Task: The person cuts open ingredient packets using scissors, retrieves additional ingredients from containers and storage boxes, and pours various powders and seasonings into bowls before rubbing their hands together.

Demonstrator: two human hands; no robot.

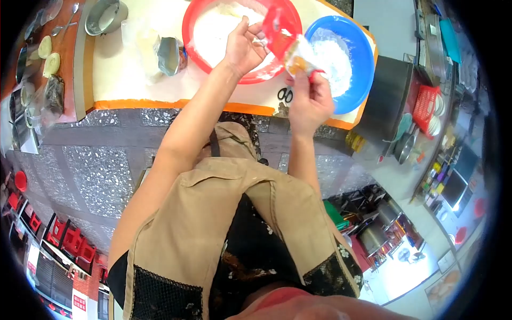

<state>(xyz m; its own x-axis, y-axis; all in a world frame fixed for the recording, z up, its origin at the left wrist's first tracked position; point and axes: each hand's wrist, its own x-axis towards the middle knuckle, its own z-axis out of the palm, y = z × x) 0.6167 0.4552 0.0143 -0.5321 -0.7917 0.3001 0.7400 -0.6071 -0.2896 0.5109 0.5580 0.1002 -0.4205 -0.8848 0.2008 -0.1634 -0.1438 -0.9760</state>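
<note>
My right hand (pixel 310 104) is closed on a small plastic packet (pixel 300 60), white and yellow with red parts, tilted between the two basins and blurred by motion. A bright red piece (pixel 278 33) is at the packet's upper end; I cannot tell whether it is part of it. My left hand (pixel 248 48) hovers over the red basin (pixel 188 32), palm up, fingers loosely apart and dusted white. White powder (pixel 210 34) fills much of that basin. To its right, the blue basin (pixel 364 53) holds more white powder (pixel 333 61) in a clear bag. Black-handled scissors (pixel 285 95) lie between the basins.
Left of the red basin stands an opened foil bag (pixel 169 56) beside a clear plastic bag (pixel 146 50). A metal pot (pixel 106 17) sits at the table's far left corner. A steel cabinet (pixel 386 90) adjoins the right side, with a red basket (pixel 426 109) beyond.
</note>
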